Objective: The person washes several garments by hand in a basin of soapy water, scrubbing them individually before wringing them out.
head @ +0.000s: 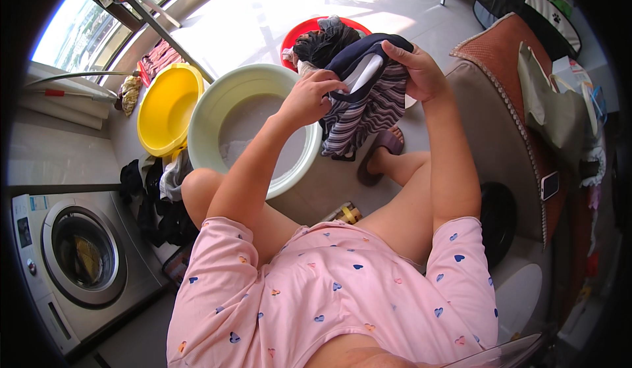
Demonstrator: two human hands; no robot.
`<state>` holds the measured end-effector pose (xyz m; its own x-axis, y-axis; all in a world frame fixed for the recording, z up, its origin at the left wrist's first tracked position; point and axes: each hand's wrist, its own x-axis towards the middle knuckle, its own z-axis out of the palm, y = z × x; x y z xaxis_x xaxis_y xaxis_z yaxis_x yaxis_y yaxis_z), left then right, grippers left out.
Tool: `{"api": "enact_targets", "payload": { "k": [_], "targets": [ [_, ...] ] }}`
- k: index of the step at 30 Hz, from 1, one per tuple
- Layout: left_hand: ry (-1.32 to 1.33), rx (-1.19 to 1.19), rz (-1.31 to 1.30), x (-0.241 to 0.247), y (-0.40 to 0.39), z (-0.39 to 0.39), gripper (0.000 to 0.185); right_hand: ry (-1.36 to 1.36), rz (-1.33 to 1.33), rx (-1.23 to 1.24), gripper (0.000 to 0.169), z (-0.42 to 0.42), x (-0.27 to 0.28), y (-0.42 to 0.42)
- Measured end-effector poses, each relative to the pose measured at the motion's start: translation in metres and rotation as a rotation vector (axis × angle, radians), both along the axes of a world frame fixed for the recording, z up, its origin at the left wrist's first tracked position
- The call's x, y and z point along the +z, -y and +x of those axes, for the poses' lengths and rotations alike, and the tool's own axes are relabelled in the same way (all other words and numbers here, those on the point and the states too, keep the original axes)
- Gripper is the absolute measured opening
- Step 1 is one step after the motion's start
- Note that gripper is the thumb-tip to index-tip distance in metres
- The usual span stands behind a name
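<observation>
A striped knit garment [365,116] with a dark navy band hangs between my hands, to the right of a large pale green basin [202,126] with cloudy water in it. My left hand [311,94] pinches the band's near left edge, beside a white patch inside the opening. My right hand [419,72] grips the band's right side, thumb up and fingers behind the cloth. Just beyond the garment, dark clothes [328,42] are heaped in a red basin [291,30]. The lower end of the garment hangs above the floor near my slippered foot [380,158].
A yellow basin [165,116] stands left of the green one. Dark and grey clothes [163,210] lie near a front-loading washing machine [84,254]. At the right are a brown sofa [486,121], an orange cushion [513,47] and a phone [549,186].
</observation>
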<state>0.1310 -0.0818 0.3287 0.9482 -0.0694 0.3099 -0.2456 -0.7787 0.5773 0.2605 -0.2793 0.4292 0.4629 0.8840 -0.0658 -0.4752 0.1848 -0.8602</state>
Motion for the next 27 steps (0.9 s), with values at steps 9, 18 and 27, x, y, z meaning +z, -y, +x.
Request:
{"api": "enact_targets", "payload": {
  "k": [9,18,27],
  "targets": [
    [-0.048,0.386,0.359,0.006,-0.021,-0.006,0.025,1.191,-1.004,-0.503,0.032,0.032,-0.024,0.012],
    [-0.045,0.494,-0.128,0.036,-0.037,-0.003,0.024,1.199,-0.895,-0.264,0.064,0.042,-0.044,0.031],
    [0.157,0.518,-0.080,0.021,-0.061,0.000,0.024,0.666,-0.407,0.014,0.030,0.035,-0.037,0.023]
  ]
}}
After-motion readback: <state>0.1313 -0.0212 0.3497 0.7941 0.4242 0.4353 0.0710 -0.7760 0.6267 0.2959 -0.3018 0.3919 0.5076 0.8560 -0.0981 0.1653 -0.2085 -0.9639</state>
